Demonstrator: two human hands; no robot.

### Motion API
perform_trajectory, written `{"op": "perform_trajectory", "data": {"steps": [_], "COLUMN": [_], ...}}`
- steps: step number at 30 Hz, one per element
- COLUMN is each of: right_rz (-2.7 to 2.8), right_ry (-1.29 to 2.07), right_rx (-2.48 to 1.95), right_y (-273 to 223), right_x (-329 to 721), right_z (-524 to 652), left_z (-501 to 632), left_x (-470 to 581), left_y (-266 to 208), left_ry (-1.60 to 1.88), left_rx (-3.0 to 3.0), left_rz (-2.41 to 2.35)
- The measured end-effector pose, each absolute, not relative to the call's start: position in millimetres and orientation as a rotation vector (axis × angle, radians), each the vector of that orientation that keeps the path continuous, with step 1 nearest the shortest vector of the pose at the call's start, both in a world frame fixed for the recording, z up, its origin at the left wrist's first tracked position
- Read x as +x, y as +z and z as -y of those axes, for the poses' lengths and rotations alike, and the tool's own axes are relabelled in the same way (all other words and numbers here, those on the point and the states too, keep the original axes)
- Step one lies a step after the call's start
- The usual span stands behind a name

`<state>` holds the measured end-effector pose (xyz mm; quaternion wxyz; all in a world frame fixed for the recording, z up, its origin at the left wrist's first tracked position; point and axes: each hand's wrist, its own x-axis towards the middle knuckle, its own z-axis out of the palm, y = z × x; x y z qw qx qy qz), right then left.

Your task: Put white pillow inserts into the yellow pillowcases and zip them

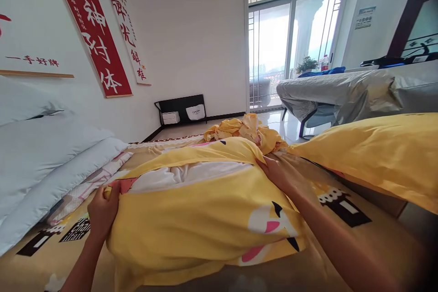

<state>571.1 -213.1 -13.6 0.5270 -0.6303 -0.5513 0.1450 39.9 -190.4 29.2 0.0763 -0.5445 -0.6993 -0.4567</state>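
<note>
A yellow pillowcase (pixel 191 219) with white, pink and black cartoon prints lies in front of me on the bed. Through its long opening a white pillow (pixel 174 175) shows inside. My left hand (pixel 104 207) grips the left end of the opening, near a red-orange patch, with fingers closed on the cloth. At the right end of the opening, my right hand (pixel 275 173) pinches the pillowcase edge; its fingertips are partly hidden by the fabric.
White pillows (pixel 51 159) are piled at the left. A crumpled yellow cloth (pixel 249 130) lies beyond the pillowcase, and another yellow pillow (pixel 379 153) is at the right. The bed sheet (pixel 301 173) is tan. Farther back stands a covered table (pixel 325 89).
</note>
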Motion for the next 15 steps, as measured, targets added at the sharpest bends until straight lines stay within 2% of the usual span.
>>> {"op": "perform_trajectory", "data": {"steps": [3, 5, 7, 12, 13, 15], "right_rz": [1.506, 1.587, 1.614, 1.436, 1.360, 1.254], "right_ry": [0.298, 0.457, 0.643, 0.903, 0.884, 0.818], "right_rx": [-1.676, -1.784, -1.872, -1.934, -1.887, -1.779], "right_y": [-31, -45, -57, -66, -66, -65], "right_x": [578, 586, 596, 609, 606, 594], "right_z": [217, 218, 220, 219, 216, 206], "left_z": [184, 181, 179, 170, 167, 161], "left_x": [42, 43, 45, 71, 81, 107], "left_y": [7, -10, -19, 1, 6, 5], "left_ry": [-0.937, -0.570, -0.379, -0.797, -0.818, -0.636], "left_rx": [-1.973, -2.250, -2.390, -2.492, -2.522, -2.583], "left_rz": [2.340, 2.458, 2.461, 2.261, 2.234, 2.153]}}
